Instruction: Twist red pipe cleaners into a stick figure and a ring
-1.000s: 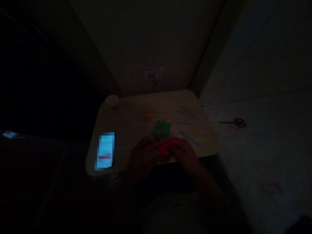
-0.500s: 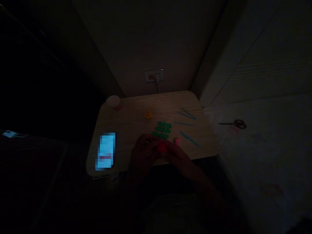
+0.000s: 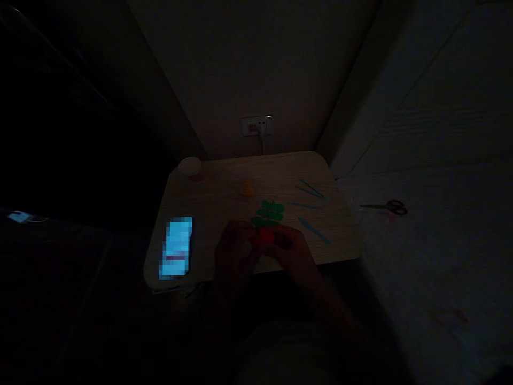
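In dim light, a red lump that looks like modelling clay (image 3: pixel 264 237) is held between both hands near the table's front edge. My left hand (image 3: pixel 236 247) is curled around its left side, fingers closed. From the right, my right hand (image 3: pixel 292 248) pinches it with thumb and fingers. Just beyond the hands lies a green piece shaped like leaves on a stem (image 3: pixel 271 212), its near end partly behind them. Farther back sits a small orange piece (image 3: pixel 247 188). Several thin blue modelling tools (image 3: pixel 315 230) lie to the right.
A lit phone (image 3: pixel 175 248) lies on the left of the wooden table (image 3: pixel 216 206). At the back left corner stands a paper cup (image 3: pixel 191 168). A wall socket (image 3: pixel 256 125) with a plugged-in cable is behind. Scissors (image 3: pixel 390 207) lie on the pale surface at right.
My right hand has shifted slightly and now hides the pink ball that showed beside it. The red lump stays between both hands. The whole view has moved a little.
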